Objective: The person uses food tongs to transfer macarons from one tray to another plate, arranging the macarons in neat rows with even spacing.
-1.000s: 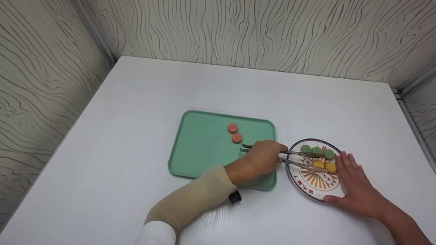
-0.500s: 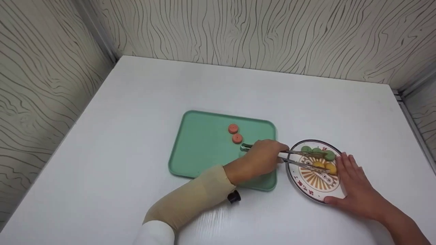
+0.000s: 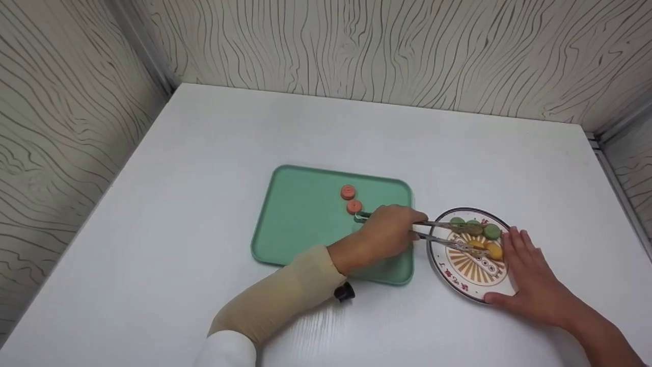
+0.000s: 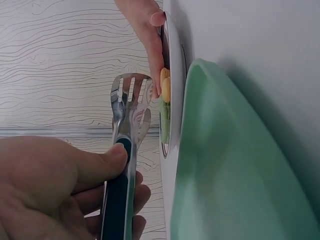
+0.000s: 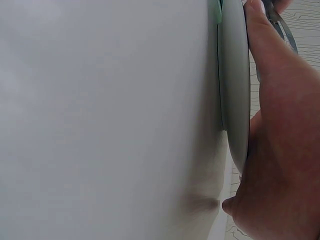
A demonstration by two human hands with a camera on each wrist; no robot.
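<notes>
My left hand (image 3: 389, 232) grips metal tongs (image 4: 127, 130) by their dark green handles, thumb on one arm and fingers round the other. Their slotted ends are spread and reach over the plate (image 3: 442, 272), with nothing between them in the left wrist view. Three green macarons (image 3: 492, 231) lie in a row near the plate's far edge, and two yellow macarons (image 3: 495, 251) sit just in front; the tongs partly cover some. With fingers extended, my right hand (image 3: 537, 288) rests along the plate's right rim, thumb at the near edge.
Left of the plate, a green tray (image 3: 295, 219) lies under my left hand. On it sit two orange macarons (image 3: 348, 192), close to the tongs' handle end. Patterned wall panels (image 3: 356, 51) stand behind the white table (image 3: 168, 204).
My left hand and the tongs have shifted slightly left and away from me, and the tong ends have drawn back a little. The right hand and the plate stay put.
</notes>
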